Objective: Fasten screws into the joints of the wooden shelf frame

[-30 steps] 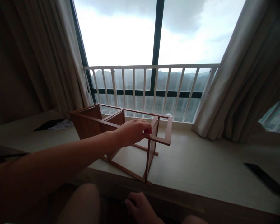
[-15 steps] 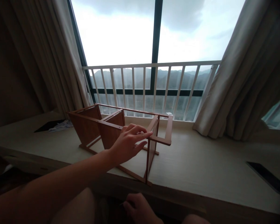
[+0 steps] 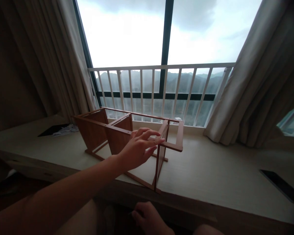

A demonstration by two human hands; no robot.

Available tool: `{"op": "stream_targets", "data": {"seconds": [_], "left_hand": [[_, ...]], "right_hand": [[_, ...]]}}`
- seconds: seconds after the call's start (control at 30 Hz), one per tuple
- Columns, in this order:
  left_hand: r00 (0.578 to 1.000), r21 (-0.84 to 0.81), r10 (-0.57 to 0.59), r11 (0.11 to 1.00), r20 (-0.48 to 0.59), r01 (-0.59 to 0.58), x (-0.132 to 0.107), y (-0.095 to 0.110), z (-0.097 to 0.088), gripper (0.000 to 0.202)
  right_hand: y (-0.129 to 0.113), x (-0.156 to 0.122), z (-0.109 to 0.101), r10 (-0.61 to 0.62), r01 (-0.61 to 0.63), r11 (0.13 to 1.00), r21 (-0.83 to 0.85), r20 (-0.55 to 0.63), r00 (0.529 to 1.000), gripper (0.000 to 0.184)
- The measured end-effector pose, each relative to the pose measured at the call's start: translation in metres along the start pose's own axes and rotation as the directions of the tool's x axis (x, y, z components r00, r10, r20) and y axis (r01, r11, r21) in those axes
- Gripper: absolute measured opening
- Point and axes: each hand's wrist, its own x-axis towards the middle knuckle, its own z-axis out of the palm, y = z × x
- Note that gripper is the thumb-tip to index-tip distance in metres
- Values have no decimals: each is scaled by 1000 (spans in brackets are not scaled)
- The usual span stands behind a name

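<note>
A brown wooden rack frame (image 3: 98, 129) with upright panels and thin rails stands on the pale window-seat surface (image 3: 210, 169). My left hand (image 3: 137, 148) reaches out over it with fingers spread, fingertips touching the top rail near the frame's right panel (image 3: 161, 153). My right hand (image 3: 149, 220) rests low at the bottom edge, below the surface, fingers curled; whether anything is in it I cannot make out.
A white railing (image 3: 161, 94) runs behind the frame before a large window. Curtains hang at the left (image 3: 63, 65) and right (image 3: 259, 81). White crumpled paper (image 3: 65, 130) lies at the far left. A dark flat slot (image 3: 281, 191) sits at the right.
My left hand, closed on the top rail a second ago, has opened its fingers and now only touches the rail. The frame has not moved.
</note>
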Motion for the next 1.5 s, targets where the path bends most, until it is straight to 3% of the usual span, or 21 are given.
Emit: {"op": "stream_targets", "data": {"seconds": [0.33, 0.47, 0.6, 0.7, 0.77, 0.87, 1.0, 1.07, 1.13, 1.23, 1.3, 1.4, 1.5], "left_hand": [[994, -38, -60, 998, -91, 56, -14, -11, -3, 50], [976, -8, -84, 996, -203, 84, -26, -9, -4, 42], [936, -91, -63, 995, -346, 33, -48, 10, 3, 27], [943, -236, -106, 971, -315, 30, -73, 16, 28, 23], [944, -349, -222, 928, -245, 127, -90, 12, 56, 21], [887, -493, -431, 815, -164, 305, -112, 0, 107, 20], [796, -633, -599, 653, -94, 416, -129, -7, 174, 27], [772, -687, -625, 611, -113, 393, -129, -2, 198, 32], [801, -714, -570, 638, -184, 290, -123, 4, 212, 41], [860, -683, -412, 722, -301, 107, -107, 13, 220, 65], [864, -642, -375, 762, -337, 80, -95, 17, 224, 74], [854, -597, -389, 793, -345, 120, -82, 24, 234, 73], [856, -622, -389, 776, -341, 105, -76, 29, 243, 74]], "right_hand": [[16, -9, -1, 14, -16, 999, -42, -54, 998, 18], [32, -13, 4, 15, -20, 998, -64, -76, 997, 18], [51, -16, 7, -26, 16, 994, -104, -97, 995, 20], [63, -19, 6, -114, 94, 984, -153, -128, 985, 25], [68, -24, 2, -198, 163, 965, -205, -165, 966, 29], [70, -36, -13, -337, 256, 915, -310, -241, 910, 36], [61, -67, -50, -480, 305, 838, -452, -346, 806, 35], [45, -88, -78, -522, 298, 808, -508, -383, 762, 26], [15, -110, -110, -545, 275, 787, -552, -413, 729, 21], [-52, -138, -162, -572, 253, 749, -613, -404, 714, 30], [-101, -148, -193, -602, 238, 696, -677, -370, 707, 31], [-161, -145, -228, -609, 148, 602, -785, -331, 721, 36], [-200, -122, -250, -630, 110, 533, -839, -306, 713, 29]]}}
